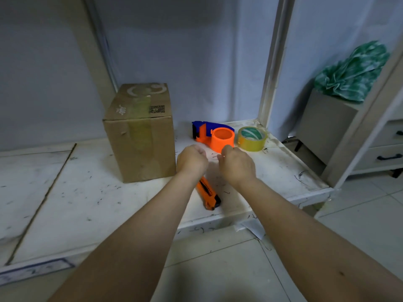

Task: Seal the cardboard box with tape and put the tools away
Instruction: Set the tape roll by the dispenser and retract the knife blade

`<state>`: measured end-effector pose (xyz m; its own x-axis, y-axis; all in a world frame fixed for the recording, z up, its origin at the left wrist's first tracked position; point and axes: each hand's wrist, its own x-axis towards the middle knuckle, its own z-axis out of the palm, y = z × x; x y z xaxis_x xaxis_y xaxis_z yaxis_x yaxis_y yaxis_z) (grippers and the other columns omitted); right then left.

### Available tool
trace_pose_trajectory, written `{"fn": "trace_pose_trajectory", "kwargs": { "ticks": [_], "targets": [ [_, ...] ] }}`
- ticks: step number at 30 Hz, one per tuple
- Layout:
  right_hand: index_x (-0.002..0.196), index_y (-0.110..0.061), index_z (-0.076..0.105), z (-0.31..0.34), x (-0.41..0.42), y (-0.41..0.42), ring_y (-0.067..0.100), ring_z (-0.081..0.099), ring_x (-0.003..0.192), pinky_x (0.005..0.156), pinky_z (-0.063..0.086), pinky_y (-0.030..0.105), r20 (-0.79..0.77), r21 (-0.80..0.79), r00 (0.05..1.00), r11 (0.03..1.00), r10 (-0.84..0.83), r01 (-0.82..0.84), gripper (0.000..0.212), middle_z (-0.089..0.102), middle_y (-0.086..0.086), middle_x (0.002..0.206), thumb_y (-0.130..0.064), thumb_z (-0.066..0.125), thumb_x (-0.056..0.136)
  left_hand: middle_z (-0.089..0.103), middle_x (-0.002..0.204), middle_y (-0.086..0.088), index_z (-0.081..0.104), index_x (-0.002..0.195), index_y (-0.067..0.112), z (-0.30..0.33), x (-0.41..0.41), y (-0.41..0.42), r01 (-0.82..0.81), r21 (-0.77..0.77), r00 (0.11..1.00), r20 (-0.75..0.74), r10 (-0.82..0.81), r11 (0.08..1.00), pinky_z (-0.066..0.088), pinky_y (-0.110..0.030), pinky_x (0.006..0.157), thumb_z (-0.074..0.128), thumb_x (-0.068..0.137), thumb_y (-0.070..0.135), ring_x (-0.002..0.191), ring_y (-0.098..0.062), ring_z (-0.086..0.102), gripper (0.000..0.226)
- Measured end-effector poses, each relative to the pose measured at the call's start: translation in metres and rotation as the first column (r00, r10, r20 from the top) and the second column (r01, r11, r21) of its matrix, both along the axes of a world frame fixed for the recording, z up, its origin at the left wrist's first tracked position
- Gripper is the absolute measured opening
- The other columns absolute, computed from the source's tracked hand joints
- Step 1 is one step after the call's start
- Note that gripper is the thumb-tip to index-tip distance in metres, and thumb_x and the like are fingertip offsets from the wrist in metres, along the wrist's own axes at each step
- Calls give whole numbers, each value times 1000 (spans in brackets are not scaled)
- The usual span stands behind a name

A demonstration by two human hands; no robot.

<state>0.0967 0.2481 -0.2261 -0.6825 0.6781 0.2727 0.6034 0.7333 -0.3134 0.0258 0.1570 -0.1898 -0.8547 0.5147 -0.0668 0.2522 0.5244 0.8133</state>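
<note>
Scuffed white platform (87, 203) bears taped cardboard box (139, 131); left hand (192, 160), right hand (237, 164): each grip curled, contents untellable.

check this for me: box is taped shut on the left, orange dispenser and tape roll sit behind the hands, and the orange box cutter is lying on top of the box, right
Not quite. The head view shows the orange box cutter lying on the white work surface, below the two wrists, not on top of the cardboard box. The rest holds: the box is taped and stands on the left, and the orange dispenser and tape roll sit behind the hands.
</note>
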Motion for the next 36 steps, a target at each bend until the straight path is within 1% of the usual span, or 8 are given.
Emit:
{"fn": "trace_pose_trajectory", "kwargs": {
  "ticks": [5, 9, 12, 16, 20, 25, 30, 36],
  "targets": [
    [107, -9, 53, -8, 3, -39, 34, 60, 100, 68, 40, 35, 123, -109, 990, 992, 72, -59, 36, 65, 14, 108, -41, 39, 96, 65, 118, -9, 68, 104, 13, 0, 14, -32, -35, 25, 998, 51, 34, 999, 50, -33, 92, 48, 91, 8, 108, -28, 59, 25],
    [106, -10, 52, -14, 8, -59, 34, 58, 100, 69, 41, 36, 157, -156, 987, 988, 39, -14, 36, 62, 15, 110, -42, 47, 91, 62, 100, -3, 67, 104, 10, -2, 21, -53, -52, 21, 990, 129, 48, 998, 44, -28, 77, 46, 92, 4, 91, -23, 54, 25],
    [108, -9, 53, -15, 12, -72, 35, 57, 102, 73, 43, 37, 168, -161, 985, 987, 28, -1, 45, 62, 15, 110, -48, 50, 87, 66, 100, -5, 66, 102, 14, -5, 29, -68, -51, -23, 984, 168, 54, 998, 49, -32, 86, 44, 89, 2, 98, -27, 59, 29],
    [106, -5, 55, -12, 18, -83, 36, 60, 100, 72, 43, 35, 169, -217, 986, 976, 6, 31, 31, 63, 16, 110, -30, 53, 89, 65, 117, -10, 65, 112, 11, -7, 38, -84, -49, -56, 982, 177, 58, 997, 49, -36, 95, 44, 90, 4, 111, -31, 58, 31],
    [100, -6, 52, -3, 24, -93, 32, 59, 87, 68, 42, 34, -77, -439, 994, 898, -74, 33, 29, 55, 8, 90, -34, 55, 91, 68, 114, -14, 64, 100, 15, -4, 44, -90, -46, 19, 969, 242, 40, 999, 51, -41, 96, 45, 90, 10, 108, -33, 63, 22],
    [96, -2, 59, 13, 29, -109, 16, 64, 60, 42, 48, 18, -422, -782, 886, 571, -191, -249, 28, 66, 8, 77, -29, 54, 93, 68, 96, -9, 68, 92, 11, 12, 49, -88, -35, 142, 919, 394, -24, 989, 50, -34, 82, 42, 91, 11, 89, -29, 64, 26],
    [91, -9, 60, 23, 38, -116, 16, 54, 50, 46, 41, 24, -464, -784, 855, 557, -232, -274, 38, 62, 2, 66, -41, 40, 97, 64, 89, -4, 66, 107, 11, 20, 55, -90, -41, 234, 880, 468, -75, 971, 49, -36, 83, 41, 95, 24, 80, -23, 59, 31],
    [91, -10, 60, 28, 41, -117, 16, 50, 51, 44, 40, 24, -490, -819, 820, 477, -294, -318, 31, 59, 5, 67, -33, 41, 98, 64, 85, -1, 66, 95, 17, 21, 54, -89, -49, 261, 887, 454, -78, 964, 50, -40, 90, 43, 94, 24, 84, -23, 60, 24]
  ]
}}
